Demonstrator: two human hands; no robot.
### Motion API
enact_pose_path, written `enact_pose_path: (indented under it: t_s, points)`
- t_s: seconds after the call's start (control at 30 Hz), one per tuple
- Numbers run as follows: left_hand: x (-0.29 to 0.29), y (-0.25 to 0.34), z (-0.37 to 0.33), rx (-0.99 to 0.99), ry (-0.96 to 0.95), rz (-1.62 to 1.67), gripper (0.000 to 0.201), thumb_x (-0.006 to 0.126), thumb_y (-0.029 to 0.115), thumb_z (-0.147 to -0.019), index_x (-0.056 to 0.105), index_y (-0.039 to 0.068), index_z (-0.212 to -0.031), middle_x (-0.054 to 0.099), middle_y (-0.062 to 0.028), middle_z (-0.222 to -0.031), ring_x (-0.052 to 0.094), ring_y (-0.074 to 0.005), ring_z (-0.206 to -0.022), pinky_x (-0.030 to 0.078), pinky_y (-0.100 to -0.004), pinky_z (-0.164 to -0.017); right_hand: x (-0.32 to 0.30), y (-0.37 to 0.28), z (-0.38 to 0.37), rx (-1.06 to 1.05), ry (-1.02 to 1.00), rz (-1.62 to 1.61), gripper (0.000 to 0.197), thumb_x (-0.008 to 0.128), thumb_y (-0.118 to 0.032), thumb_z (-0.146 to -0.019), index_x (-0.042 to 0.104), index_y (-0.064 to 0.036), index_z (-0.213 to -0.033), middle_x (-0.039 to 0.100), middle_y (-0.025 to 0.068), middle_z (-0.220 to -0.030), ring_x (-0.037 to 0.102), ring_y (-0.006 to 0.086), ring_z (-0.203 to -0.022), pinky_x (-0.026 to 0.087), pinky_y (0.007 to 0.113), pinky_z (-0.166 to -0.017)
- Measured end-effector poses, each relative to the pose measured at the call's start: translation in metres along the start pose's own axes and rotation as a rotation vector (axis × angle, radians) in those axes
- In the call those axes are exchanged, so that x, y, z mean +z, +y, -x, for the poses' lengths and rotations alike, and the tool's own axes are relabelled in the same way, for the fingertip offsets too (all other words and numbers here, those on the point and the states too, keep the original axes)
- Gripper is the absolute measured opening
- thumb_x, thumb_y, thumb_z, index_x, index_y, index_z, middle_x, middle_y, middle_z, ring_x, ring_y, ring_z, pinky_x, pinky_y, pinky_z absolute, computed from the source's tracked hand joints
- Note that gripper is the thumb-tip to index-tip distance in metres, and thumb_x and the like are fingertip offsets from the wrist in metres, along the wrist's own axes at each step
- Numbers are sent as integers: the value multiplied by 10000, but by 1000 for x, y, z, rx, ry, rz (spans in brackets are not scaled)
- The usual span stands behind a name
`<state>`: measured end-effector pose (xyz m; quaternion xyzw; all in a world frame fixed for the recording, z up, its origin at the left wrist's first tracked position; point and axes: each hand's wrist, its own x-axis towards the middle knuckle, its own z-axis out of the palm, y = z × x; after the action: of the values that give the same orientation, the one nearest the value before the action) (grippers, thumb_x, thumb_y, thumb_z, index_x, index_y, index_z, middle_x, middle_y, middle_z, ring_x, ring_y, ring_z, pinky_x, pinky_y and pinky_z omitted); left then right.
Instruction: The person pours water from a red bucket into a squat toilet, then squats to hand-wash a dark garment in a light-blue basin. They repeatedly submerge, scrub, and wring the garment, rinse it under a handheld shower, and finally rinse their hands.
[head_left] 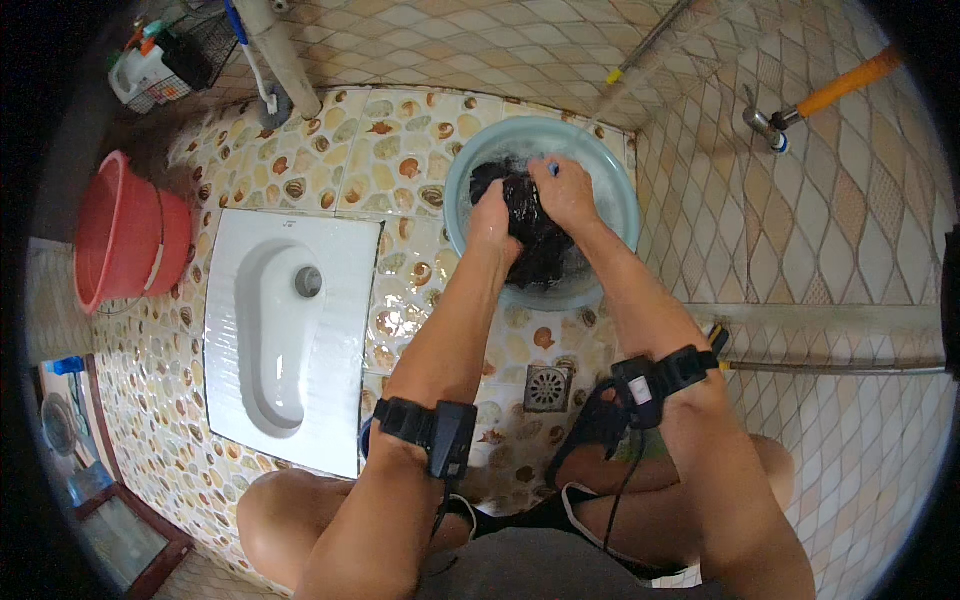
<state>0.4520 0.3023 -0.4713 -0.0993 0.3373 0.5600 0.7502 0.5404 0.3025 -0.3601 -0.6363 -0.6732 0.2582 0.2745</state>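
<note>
Down on the bathroom floor [400, 150], squatting view: pale blue-green wash basin [612, 170] sits on shell-patterned tiles, just right of a white squat toilet pan [290, 340]. Both hands are inside the basin on a dark garment [545, 250].

Grip: left hand [493, 222] bunched closed around a fold of the cloth at its left side; right hand [565, 190] clamped over the top of the wad, fingers [545, 168] curled down into it. Both clenched on fabric, neither free.

Handling, as judged: soaked cloth, so heavier than it looks and fully limp. No stiffness; it will sag and stretch from whatever point is lifted. Wet and probably soapy, so somewhat slippery; a pinch would slide, a full-fist gather holds better. Not fragile. Best hold looks like two fistfuls set a little apart, as now, with the bulk between them. Lifted clear, it would likely drip a lot.

Looks: black or very dark, crumpled into a lump, glossy where wet, part trailing toward the near rim of the basin. Kind of garment cannot be told. Water around it is cloudy with pale foam near the far rim.

Around: red bucket [125, 235] well off to the left, floor drain [547, 388] near the knees, wall tap with an orange hose [845, 88] upper right, wire basket of bottles [165, 65] upper left. Black bands with small units strapped on both forearms.
</note>
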Motion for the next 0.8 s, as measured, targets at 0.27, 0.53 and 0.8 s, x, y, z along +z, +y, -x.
enact_pose_path:
  t_s: [0.27,0.53,0.8]
  points:
    - [2,11,2,0,-64,-4,352,676,283,-869,643,8,-1085,692,-118,-1013,659,-270,-903,533,-410,-831,36,72,-16,-104,21,-103,285,613,-304,-901,654,-23,-920,651,198,-921,633,355,-860,494,419,-771]
    - [-8,-14,-35,248,193,-338,368,702,81,-842,592,-22,-1178,654,-167,-1091,649,-318,-960,543,-469,-847,25,184,-31,333,-218,-265,700,717,-527,-811,547,-50,-1294,604,178,-1224,602,315,-1076,475,404,-917]
    - [-12,-13,-48,12,124,-330,379,679,216,-872,600,-2,-1173,657,-152,-1105,646,-328,-987,537,-487,-871,15,147,-30,413,-186,-114,477,719,-175,-811,586,-20,-1242,642,167,-1180,606,298,-1092,475,401,-936]
